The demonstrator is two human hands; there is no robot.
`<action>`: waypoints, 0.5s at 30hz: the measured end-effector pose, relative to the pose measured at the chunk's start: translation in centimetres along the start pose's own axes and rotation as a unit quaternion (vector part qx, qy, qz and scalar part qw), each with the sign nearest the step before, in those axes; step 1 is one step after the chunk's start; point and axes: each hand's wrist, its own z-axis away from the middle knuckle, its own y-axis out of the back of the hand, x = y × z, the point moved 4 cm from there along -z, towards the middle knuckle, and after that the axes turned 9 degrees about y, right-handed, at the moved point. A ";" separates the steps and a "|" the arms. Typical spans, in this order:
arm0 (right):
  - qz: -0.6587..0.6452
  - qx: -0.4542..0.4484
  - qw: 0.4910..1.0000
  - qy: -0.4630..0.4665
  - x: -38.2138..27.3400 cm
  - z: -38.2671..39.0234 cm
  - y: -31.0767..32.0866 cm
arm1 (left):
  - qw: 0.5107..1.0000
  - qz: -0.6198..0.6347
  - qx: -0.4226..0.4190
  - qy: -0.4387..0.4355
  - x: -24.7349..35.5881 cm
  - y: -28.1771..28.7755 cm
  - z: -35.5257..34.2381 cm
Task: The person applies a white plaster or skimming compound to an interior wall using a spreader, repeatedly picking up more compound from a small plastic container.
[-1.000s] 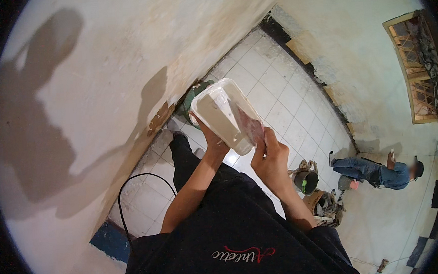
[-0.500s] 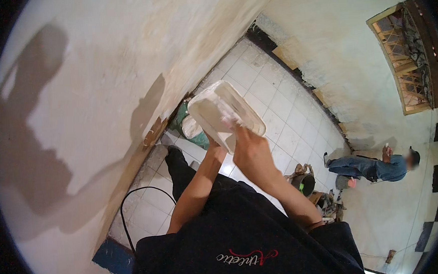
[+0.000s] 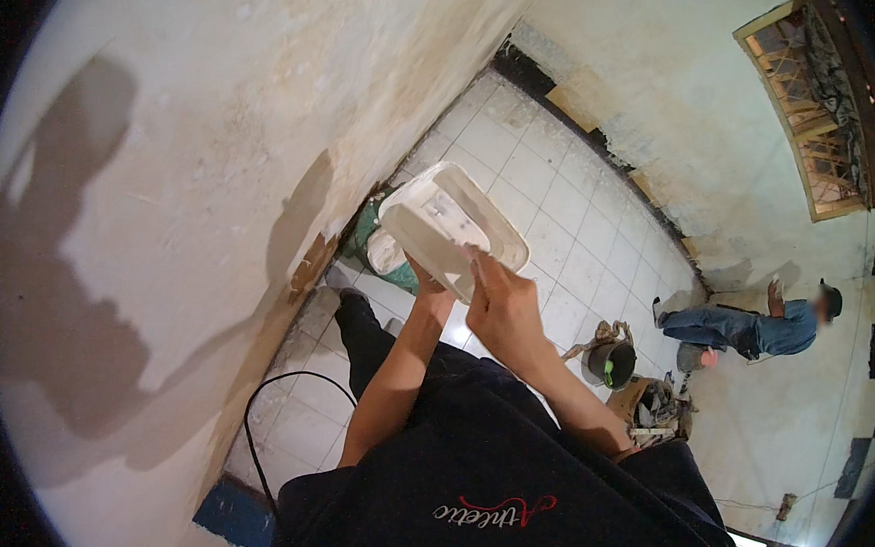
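Observation:
Held out in front of me is a white rectangular plastic container (image 3: 418, 243), tilted, with some white paste (image 3: 446, 213) inside. My left hand (image 3: 430, 281) is closed on its near side from below; most of those fingers are hidden behind the container. Over the near rim, my right hand (image 3: 502, 302) is closed with its fingertips inside the container. Whatever the right hand grips is pale and mostly covered by the fingers, so its kind is unclear.
Below the container stands a green sack (image 3: 398, 278) with white material, beside the left wall (image 3: 202, 188). A black cable (image 3: 249, 415) curves over the tiled floor (image 3: 542, 177). To the right are a dark bucket (image 3: 611, 363) and a person (image 3: 762, 329) by the far wall.
My right hand has shifted slightly within the container, and the white paste inside shows more plainly. The view has turned a little; the container stays in nearly the same place.

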 end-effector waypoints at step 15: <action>-0.038 -0.088 0.993 -0.070 3.3 -1.7 0.0 | 0.996 0.007 -0.094 -0.006 -0.2 2.4 1.1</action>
